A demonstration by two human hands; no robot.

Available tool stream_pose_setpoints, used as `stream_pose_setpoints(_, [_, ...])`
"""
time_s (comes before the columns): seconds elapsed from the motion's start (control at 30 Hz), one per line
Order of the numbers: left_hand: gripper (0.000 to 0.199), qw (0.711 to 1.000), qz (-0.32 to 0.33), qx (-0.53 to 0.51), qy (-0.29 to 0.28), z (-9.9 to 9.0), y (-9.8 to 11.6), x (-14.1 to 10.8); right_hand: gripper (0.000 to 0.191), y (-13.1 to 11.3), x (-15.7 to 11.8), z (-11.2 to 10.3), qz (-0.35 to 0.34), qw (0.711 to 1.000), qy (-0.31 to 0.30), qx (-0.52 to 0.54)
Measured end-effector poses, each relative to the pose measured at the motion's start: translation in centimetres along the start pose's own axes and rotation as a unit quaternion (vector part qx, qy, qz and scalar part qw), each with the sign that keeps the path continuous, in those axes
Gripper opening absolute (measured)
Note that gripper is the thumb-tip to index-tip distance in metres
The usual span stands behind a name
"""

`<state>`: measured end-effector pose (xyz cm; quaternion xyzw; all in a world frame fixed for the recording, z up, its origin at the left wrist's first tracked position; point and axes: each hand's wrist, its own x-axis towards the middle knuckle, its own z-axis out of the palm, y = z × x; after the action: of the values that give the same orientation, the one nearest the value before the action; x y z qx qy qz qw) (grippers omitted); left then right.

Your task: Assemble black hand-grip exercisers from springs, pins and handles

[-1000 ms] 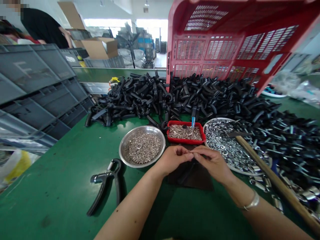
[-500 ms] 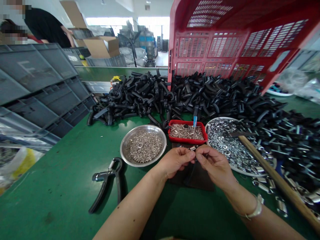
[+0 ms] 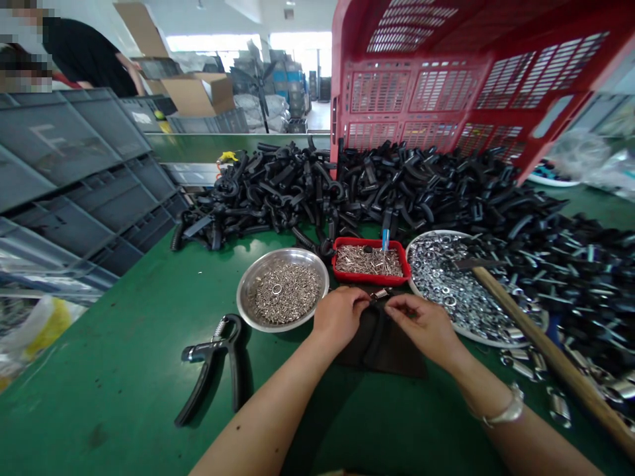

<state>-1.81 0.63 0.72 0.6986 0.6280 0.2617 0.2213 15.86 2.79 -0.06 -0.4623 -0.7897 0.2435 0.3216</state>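
Over a dark mat (image 3: 411, 360), my left hand (image 3: 342, 316) pinches with thumb and fingertips at the left end of a small metal spring (image 3: 381, 293). What lies inside that pinch is hidden. A black curved handle (image 3: 376, 340) rests on the mat below the spring, hard to make out against it. Just right of the spring, my right hand (image 3: 421, 324) has thumb and fingers drawn together; anything between them is too small to name. To the left lies a black hand grip exerciser (image 3: 213, 357) with its own spring.
A metal bowl (image 3: 243, 307) of small metal pieces and a red tray (image 3: 372, 277) of pins stand beyond my hands. A hammer (image 3: 526, 330) lies across a white dish (image 3: 414, 271) of metal rings. Black handles (image 3: 278, 188) pile up behind, beside a red crate (image 3: 377, 92). Grey crates (image 3: 74, 145) stand left.
My hands have moved slightly apart, and the spring between them shows more fully. More of the black handle on the mat is visible. The view has shifted a little.
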Motion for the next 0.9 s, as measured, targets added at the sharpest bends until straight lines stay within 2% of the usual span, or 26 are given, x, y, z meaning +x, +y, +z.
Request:
stream_pose_setpoints(0.13, [0.017, 0.998, -0.014, 0.058, -0.011, 0.2, 0.3, -0.1, 0.013, 0.3, 0.1, 0.3, 0.009, 1.0, -0.009, 0.003])
stream_pose_setpoints(0.23, [0.016, 0.997, -0.016, 0.075, -0.008, 0.4, 0.3, -0.1, 0.012, 0.5, 0.2, 0.4, 0.008, 1.0, 0.014, 0.024])
stream_pose_setpoints(0.4, [0.016, 0.993, 0.012, 0.116, 0.006, 0.7, 0.1, -0.3, 0.016, 0.9, 0.5, 0.8, -0.07, 0.995, 0.011, -0.064])
stream_pose_setpoints(0.5, [0.018, 0.993, 0.021, 0.119, 0.001, 0.7, 0.0, -0.4, 0.016, 1.1, 0.5, 1.2, -0.103, 0.989, 0.024, -0.104])
stream_pose_setpoints(0.7, [0.018, 0.994, 0.013, 0.105, 0.005, 0.6, -0.1, -0.4, 0.018, 1.4, 0.5, 1.6, -0.083, 0.987, 0.085, -0.108])
stream_pose_setpoints(0.9, [0.016, 0.994, 0.029, 0.105, 0.023, 0.8, -0.2, -0.6, 0.019, 1.2, 0.1, 1.9, -0.113, 0.98, 0.079, -0.144])
